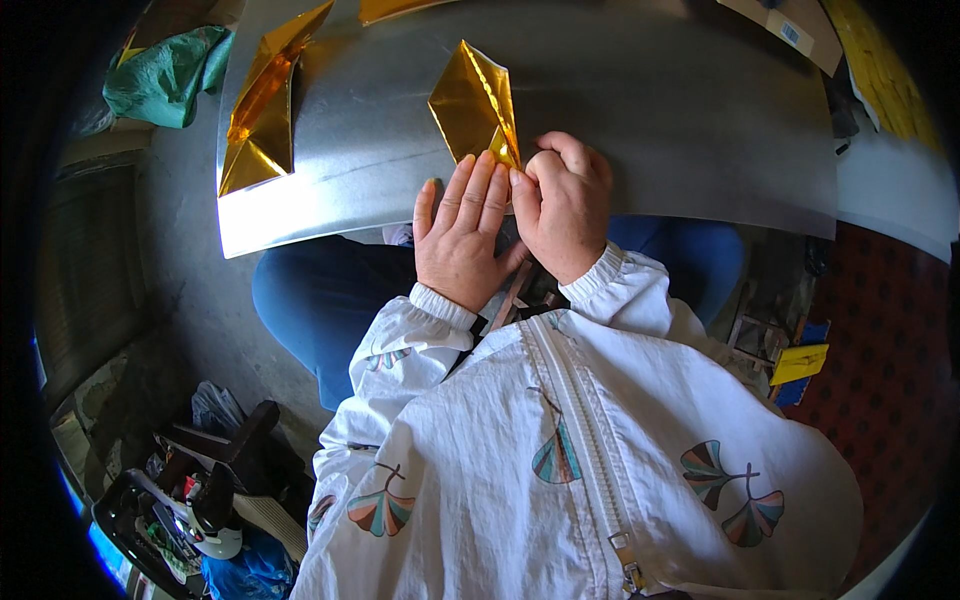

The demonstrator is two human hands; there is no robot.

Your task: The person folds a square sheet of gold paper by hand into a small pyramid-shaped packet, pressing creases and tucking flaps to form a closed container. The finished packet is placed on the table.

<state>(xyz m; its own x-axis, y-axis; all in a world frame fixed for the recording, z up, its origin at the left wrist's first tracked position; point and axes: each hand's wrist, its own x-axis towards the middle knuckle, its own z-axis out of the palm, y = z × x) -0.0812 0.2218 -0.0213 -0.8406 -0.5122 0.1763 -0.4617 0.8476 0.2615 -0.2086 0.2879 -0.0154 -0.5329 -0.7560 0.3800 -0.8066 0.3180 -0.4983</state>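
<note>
A shiny gold sheet of foil paper (470,100), folded to a point at its far end, lies near the front edge of the grey metal tabletop (680,130). My left hand (460,245) rests palm down, its straight fingers pressing on the near end of the paper. Beside it, my right hand (570,210) is closed, with thumb and curled forefinger pinching the paper's near right edge. The fingers hide the near end of the fold.
Another folded gold foil piece (262,150) lies at the table's left edge, and part of a third (400,9) shows at the far edge. A cardboard box (790,30) stands far right. Green plastic (165,80) hangs beyond the left edge.
</note>
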